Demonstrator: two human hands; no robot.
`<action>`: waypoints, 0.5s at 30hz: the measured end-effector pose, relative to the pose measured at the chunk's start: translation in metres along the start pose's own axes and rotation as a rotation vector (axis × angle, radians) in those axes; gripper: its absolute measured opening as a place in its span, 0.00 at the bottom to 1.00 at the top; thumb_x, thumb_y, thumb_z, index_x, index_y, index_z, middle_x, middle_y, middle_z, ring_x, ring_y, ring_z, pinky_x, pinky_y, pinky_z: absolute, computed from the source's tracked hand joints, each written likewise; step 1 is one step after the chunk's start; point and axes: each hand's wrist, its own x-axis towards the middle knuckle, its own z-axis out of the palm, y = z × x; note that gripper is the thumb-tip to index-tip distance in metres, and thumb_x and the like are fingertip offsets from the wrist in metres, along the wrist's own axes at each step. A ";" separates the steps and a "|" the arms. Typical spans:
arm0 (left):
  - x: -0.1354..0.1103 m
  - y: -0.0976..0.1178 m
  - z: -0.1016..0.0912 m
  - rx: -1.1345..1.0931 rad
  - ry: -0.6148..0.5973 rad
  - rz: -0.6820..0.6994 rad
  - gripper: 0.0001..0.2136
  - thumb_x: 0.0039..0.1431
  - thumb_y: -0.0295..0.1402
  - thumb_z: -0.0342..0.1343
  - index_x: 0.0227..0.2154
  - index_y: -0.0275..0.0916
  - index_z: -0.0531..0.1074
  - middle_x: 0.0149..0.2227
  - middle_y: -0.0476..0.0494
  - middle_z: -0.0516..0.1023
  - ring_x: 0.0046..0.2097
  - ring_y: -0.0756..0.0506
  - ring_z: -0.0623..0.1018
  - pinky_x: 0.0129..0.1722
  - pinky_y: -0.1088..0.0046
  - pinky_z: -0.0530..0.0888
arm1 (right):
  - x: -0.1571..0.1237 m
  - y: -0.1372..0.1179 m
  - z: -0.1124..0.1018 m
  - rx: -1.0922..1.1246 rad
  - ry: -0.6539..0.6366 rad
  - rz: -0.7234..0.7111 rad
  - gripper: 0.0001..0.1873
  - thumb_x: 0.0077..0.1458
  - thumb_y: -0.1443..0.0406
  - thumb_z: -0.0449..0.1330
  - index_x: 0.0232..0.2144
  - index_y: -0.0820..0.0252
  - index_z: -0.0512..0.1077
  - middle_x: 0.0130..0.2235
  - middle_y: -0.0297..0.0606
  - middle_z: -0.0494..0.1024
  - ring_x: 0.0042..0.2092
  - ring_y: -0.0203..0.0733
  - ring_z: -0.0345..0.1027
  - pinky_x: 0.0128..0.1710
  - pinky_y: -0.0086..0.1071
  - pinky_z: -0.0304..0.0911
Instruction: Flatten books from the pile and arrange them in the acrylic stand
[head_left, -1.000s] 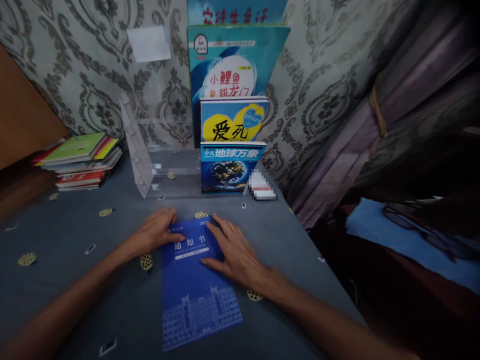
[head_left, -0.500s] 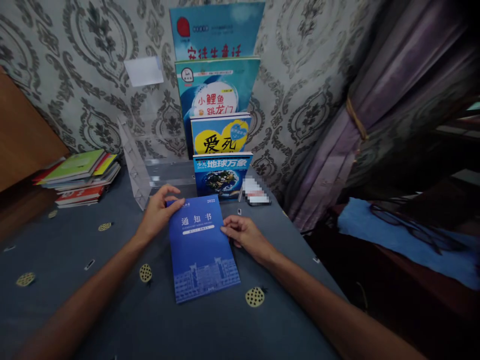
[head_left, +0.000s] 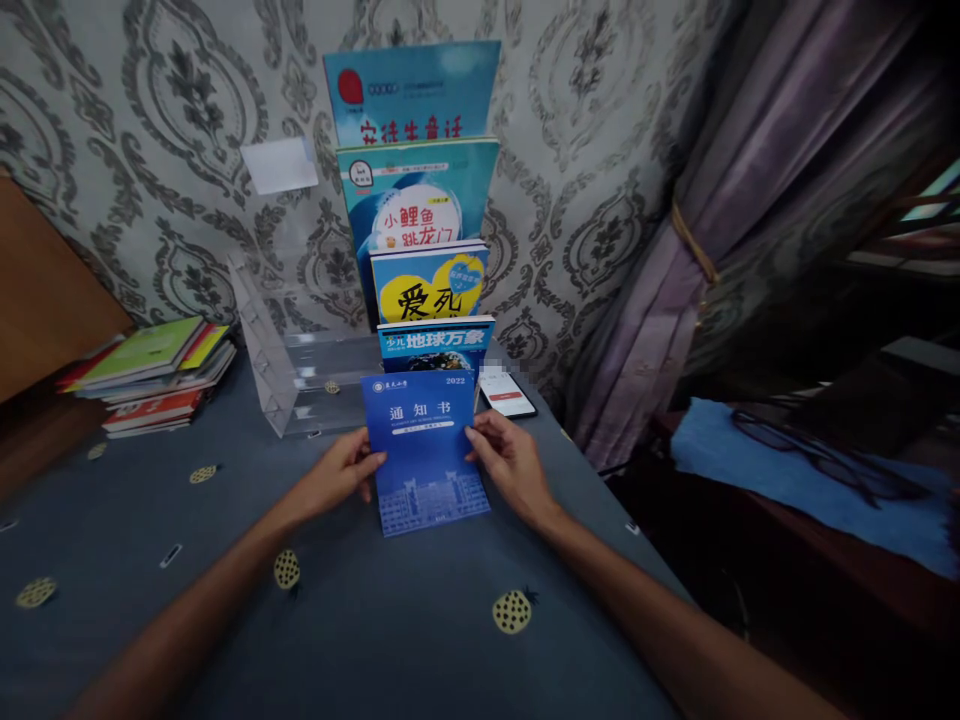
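A dark blue booklet (head_left: 427,470) with white lettering and a printed building is held between my two hands, tilted up in front of a tiered stand. My left hand (head_left: 346,470) grips its left edge, thumb on the cover. On the opposite edge, my right hand (head_left: 514,462) pinches it between thumb and fingers. Behind it, a magazine with a globe (head_left: 439,342) stands in the lowest tier, partly covered by the booklet. Higher up rise a yellow-and-blue book (head_left: 431,285), a green-blue book (head_left: 420,200) and a teal book (head_left: 412,95). The clear display stand (head_left: 262,345) shows at their left.
A stack of books (head_left: 157,375) lies at the left on the patterned tablecloth (head_left: 322,620). A phone (head_left: 510,393) rests right of the stand. Glasses (head_left: 832,455) lie on a blue cloth (head_left: 705,440) at the right, near a tied purple curtain (head_left: 667,300).
The booklet has been lifted and tilted more upright, nearer the stand, now covering the globe magazine's lower part. My left hand has shifted from its top corner down to its left edge.
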 end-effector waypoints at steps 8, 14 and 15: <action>0.033 0.013 0.004 0.268 0.271 0.201 0.15 0.61 0.38 0.51 0.48 0.38 0.70 0.37 0.44 0.77 0.33 0.47 0.77 0.30 0.70 0.78 | 0.028 -0.002 -0.002 -0.051 0.095 -0.088 0.15 0.56 0.50 0.59 0.33 0.55 0.65 0.33 0.37 0.73 0.35 0.43 0.70 0.37 0.40 0.74; 0.048 0.030 0.003 0.360 0.452 0.335 0.08 0.62 0.35 0.50 0.40 0.40 0.70 0.34 0.45 0.77 0.39 0.44 0.78 0.38 0.67 0.78 | 0.050 -0.017 -0.003 -0.068 0.161 -0.185 0.14 0.57 0.52 0.59 0.33 0.54 0.65 0.33 0.37 0.73 0.36 0.44 0.70 0.41 0.42 0.73; 0.049 0.034 0.003 0.378 0.476 0.352 0.07 0.63 0.35 0.51 0.39 0.40 0.70 0.33 0.45 0.77 0.39 0.44 0.78 0.39 0.66 0.77 | 0.053 -0.019 -0.002 -0.059 0.178 -0.204 0.13 0.57 0.52 0.59 0.33 0.54 0.65 0.33 0.37 0.73 0.36 0.44 0.71 0.41 0.42 0.73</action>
